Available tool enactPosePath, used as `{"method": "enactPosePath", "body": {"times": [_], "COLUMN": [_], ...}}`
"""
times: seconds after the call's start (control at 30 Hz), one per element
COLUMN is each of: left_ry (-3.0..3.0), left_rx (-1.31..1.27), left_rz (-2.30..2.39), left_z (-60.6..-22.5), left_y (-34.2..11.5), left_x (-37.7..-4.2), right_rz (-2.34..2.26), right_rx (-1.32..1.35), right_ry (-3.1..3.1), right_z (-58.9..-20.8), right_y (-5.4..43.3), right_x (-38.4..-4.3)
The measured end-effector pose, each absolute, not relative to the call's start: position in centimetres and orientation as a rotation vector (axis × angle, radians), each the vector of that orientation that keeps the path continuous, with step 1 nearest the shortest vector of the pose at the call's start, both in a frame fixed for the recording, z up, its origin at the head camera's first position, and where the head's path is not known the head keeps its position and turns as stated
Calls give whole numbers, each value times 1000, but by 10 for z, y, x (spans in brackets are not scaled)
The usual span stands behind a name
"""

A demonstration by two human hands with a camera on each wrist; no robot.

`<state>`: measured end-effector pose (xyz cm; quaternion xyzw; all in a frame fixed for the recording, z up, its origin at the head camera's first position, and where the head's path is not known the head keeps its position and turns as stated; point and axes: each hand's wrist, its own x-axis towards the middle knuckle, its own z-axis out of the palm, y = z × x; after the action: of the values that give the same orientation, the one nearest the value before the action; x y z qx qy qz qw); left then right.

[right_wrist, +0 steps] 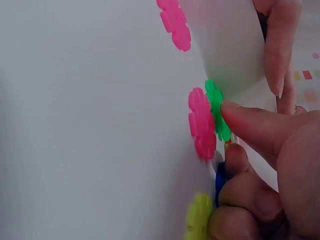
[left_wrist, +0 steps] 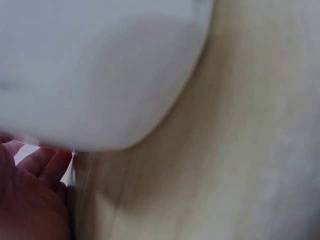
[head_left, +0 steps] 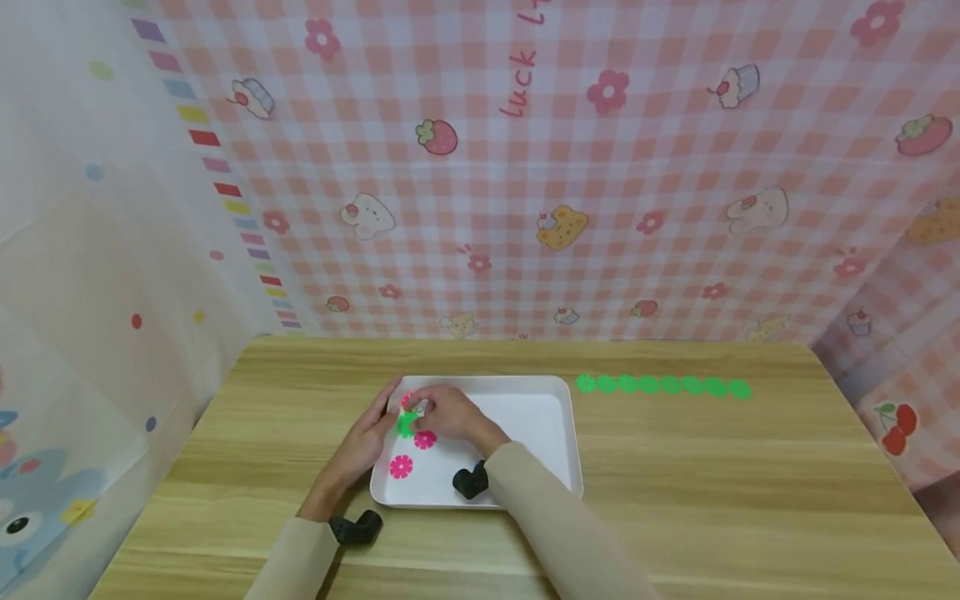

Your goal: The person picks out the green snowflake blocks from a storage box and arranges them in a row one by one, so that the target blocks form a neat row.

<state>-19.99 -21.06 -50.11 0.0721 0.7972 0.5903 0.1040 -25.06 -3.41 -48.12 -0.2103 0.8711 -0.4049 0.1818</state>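
Observation:
A white tray (head_left: 525, 429) holds several notched plastic flower discs near its left side. My left hand (head_left: 360, 442) grips the tray's left wall, thumb over the rim and fingers outside. Inside that wall my right hand (head_left: 450, 414) pinches a green flower disc (right_wrist: 218, 110), with the thumb against its face. Right beside it stands a pink flower disc (right_wrist: 202, 124). A blue disc (right_wrist: 220, 182) is partly hidden by the curled fingers, and a yellow disc (right_wrist: 199, 217) lies below. Another pink disc (head_left: 401, 467) lies nearer the tray's front left corner.
Several green flower discs (head_left: 649, 385) form a row on the wooden table (head_left: 720, 492), right of the tray's back corner. A checked pink cloth (head_left: 510, 192) hangs behind the table. Each wrist wears a black device, such as the left wrist device (head_left: 358, 528).

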Motion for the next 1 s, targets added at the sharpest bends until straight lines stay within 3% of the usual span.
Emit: {"method": "enactPosePath", "body": {"times": [1.0], "left_ry": [2352], "left_rx": [169], "left_rz": [1705], "left_z": [-499], "left_y": [-208], "left_x": [-199], "right_rz": [-1155], "right_rx": [-494], "right_ry": [2450], "right_z": [-478], "right_y": [-35], "right_x": [-247]}}
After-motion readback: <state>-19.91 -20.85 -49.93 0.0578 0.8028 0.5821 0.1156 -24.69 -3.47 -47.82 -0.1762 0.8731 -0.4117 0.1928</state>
